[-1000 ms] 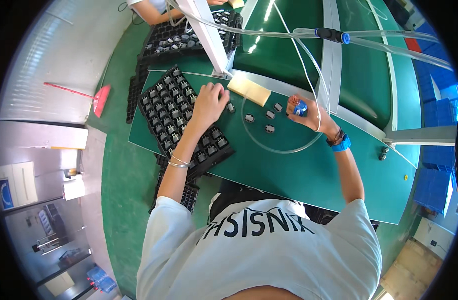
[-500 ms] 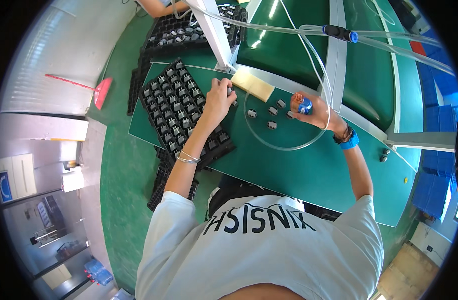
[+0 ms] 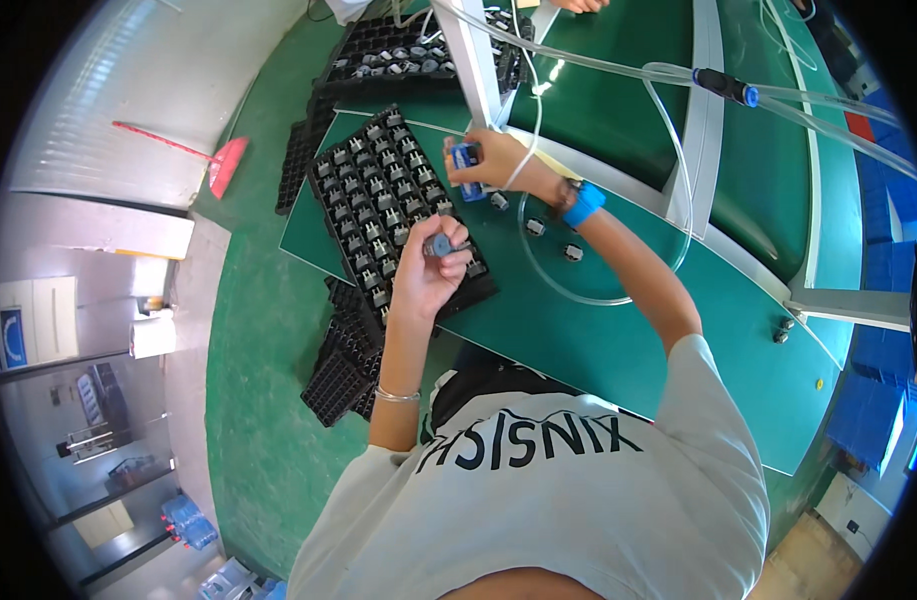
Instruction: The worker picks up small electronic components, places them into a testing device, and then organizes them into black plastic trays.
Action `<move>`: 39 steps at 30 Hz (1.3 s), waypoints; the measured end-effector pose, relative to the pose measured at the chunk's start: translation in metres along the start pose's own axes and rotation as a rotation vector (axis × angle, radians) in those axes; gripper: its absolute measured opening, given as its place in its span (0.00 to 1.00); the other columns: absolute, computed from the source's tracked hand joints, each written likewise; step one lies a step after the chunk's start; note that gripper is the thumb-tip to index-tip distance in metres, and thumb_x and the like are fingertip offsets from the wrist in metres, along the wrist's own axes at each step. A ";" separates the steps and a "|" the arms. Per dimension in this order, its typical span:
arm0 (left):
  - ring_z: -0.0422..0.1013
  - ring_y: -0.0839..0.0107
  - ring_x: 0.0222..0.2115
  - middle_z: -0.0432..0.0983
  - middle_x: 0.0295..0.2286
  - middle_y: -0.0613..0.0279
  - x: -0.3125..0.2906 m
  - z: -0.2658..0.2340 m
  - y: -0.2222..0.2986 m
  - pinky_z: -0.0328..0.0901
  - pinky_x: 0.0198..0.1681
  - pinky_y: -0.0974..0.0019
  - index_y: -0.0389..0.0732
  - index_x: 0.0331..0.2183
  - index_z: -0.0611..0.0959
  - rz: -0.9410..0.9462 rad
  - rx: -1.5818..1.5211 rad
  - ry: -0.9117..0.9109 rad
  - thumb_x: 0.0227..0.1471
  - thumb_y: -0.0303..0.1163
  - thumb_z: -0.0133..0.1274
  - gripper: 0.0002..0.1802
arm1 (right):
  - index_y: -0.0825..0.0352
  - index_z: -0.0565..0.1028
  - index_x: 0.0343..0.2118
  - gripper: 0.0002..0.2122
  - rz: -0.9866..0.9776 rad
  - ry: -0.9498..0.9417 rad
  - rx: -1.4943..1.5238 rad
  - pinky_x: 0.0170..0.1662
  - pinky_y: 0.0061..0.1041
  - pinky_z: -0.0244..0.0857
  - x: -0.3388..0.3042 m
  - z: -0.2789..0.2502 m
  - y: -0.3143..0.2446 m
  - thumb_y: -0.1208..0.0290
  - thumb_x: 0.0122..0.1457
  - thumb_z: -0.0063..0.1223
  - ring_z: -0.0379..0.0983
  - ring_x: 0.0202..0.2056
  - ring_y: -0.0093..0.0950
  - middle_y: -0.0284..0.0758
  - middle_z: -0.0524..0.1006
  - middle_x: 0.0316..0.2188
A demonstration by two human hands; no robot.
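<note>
My left hand [image 3: 430,268], palm turned up, is closed round a small grey round part [image 3: 439,245], over the near right side of the black tray [image 3: 323,180]. Rows of small pronged pieces fill that tray. Just beyond it, my right hand [image 3: 506,163] grips a small blue tool [image 3: 465,168]; how the tool works does not show. Clear tubing [image 3: 530,150] crosses at the right wrist. Several small dark-and-pale parts lie on the green table nearby, one of them a squarish part [image 3: 573,253]. A cream foam block [image 3: 560,172] is mostly hidden behind my right forearm.
A clear tube [image 3: 603,301] loops over the green table [image 3: 678,350]. White frame posts [image 3: 468,60] stand at the far edge. Another loaded black tray [image 3: 378,45] is at the back left. More black trays [image 3: 333,380] sit lower left. Another person's hand [image 3: 581,5] shows at the top.
My right hand has swung left with the blue tool to the tray's side. My left hand has come nearer me and turned palm up with the grey part. The view has shifted slightly.
</note>
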State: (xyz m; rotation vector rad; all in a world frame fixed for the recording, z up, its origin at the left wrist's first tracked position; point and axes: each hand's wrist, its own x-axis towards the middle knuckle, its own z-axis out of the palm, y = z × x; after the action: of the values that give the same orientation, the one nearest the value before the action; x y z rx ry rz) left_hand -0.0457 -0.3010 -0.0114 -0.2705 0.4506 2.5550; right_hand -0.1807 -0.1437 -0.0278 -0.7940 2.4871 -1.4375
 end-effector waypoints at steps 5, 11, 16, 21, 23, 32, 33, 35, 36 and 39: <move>0.63 0.81 0.23 0.65 0.27 0.66 -0.003 0.002 -0.007 0.60 0.18 0.81 0.40 0.30 0.70 0.183 0.382 0.238 0.50 0.29 0.48 0.05 | 0.73 0.73 0.28 0.17 -0.100 -0.021 -0.124 0.33 0.34 0.65 0.023 0.011 0.018 0.59 0.52 0.49 0.72 0.27 0.43 0.44 0.75 0.24; 0.67 0.78 0.27 0.69 0.29 0.66 0.025 0.005 -0.015 0.64 0.26 0.75 0.40 0.34 0.74 0.318 1.193 0.193 0.44 0.21 0.51 0.11 | 0.70 0.71 0.37 0.10 -0.414 0.237 -0.449 0.42 0.32 0.62 -0.002 -0.004 0.042 0.73 0.53 0.46 0.67 0.40 0.38 0.42 0.70 0.36; 0.68 0.62 0.32 0.70 0.33 0.57 0.058 0.009 -0.030 0.66 0.32 0.65 0.35 0.37 0.74 0.820 2.278 0.192 0.43 0.25 0.54 0.15 | 0.69 0.62 0.51 0.20 -0.410 0.203 -0.548 0.50 0.35 0.57 -0.045 -0.028 0.041 0.75 0.53 0.47 0.58 0.52 0.45 0.47 0.59 0.52; 0.69 0.55 0.31 0.68 0.35 0.52 0.067 -0.002 -0.029 0.65 0.36 0.60 0.34 0.37 0.73 0.738 2.344 0.226 0.41 0.27 0.57 0.18 | 0.69 0.61 0.51 0.20 -0.097 0.190 -0.627 0.52 0.35 0.55 -0.114 -0.051 0.028 0.72 0.55 0.46 0.58 0.52 0.44 0.45 0.61 0.51; 0.69 0.56 0.31 0.68 0.34 0.53 0.071 -0.005 -0.029 0.65 0.36 0.59 0.34 0.36 0.73 0.728 2.339 0.264 0.41 0.27 0.57 0.17 | 0.69 0.61 0.51 0.21 0.059 0.248 -0.566 0.51 0.35 0.55 -0.138 -0.044 0.016 0.70 0.54 0.48 0.59 0.50 0.43 0.44 0.62 0.50; 0.68 0.57 0.29 0.67 0.28 0.52 0.083 -0.020 -0.041 0.65 0.32 0.59 0.37 0.29 0.71 0.825 2.333 0.421 0.40 0.28 0.56 0.12 | 0.63 0.68 0.43 0.18 0.076 0.333 -0.760 0.42 0.35 0.59 -0.175 0.004 -0.002 0.65 0.49 0.54 0.63 0.42 0.36 0.38 0.67 0.40; 0.68 0.57 0.29 0.67 0.28 0.52 0.080 -0.018 -0.044 0.65 0.32 0.59 0.37 0.29 0.71 0.829 2.333 0.412 0.40 0.28 0.56 0.12 | 0.63 0.69 0.40 0.14 0.013 0.367 -0.766 0.38 0.33 0.62 -0.177 0.005 -0.001 0.68 0.49 0.53 0.64 0.38 0.35 0.37 0.67 0.35; 0.68 0.56 0.29 0.67 0.28 0.50 0.074 -0.017 -0.047 0.65 0.32 0.58 0.36 0.29 0.70 0.802 2.351 0.408 0.40 0.28 0.57 0.13 | 0.64 0.69 0.38 0.13 0.032 0.357 -0.765 0.36 0.32 0.63 -0.175 0.004 -0.003 0.68 0.49 0.53 0.64 0.36 0.35 0.37 0.67 0.33; 0.68 0.56 0.29 0.67 0.28 0.50 0.071 -0.017 -0.047 0.65 0.32 0.58 0.36 0.29 0.70 0.803 2.349 0.399 0.40 0.28 0.57 0.13 | 0.64 0.69 0.37 0.12 0.048 0.342 -0.761 0.34 0.31 0.64 -0.174 0.004 -0.003 0.69 0.49 0.53 0.65 0.34 0.35 0.37 0.66 0.31; 0.69 0.55 0.28 0.67 0.29 0.49 0.064 -0.017 -0.048 0.65 0.31 0.57 0.33 0.31 0.68 0.767 2.446 0.260 0.41 0.29 0.57 0.16 | 0.65 0.69 0.34 0.10 0.039 0.370 -0.761 0.30 0.31 0.65 -0.172 0.008 -0.002 0.70 0.49 0.52 0.65 0.31 0.35 0.37 0.66 0.27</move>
State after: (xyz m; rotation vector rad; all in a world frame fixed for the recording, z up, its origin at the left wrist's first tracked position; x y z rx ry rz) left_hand -0.0725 -0.2388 -0.0575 0.5743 3.2813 0.6041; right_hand -0.0312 -0.0610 -0.0510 -0.5981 3.3634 -0.6240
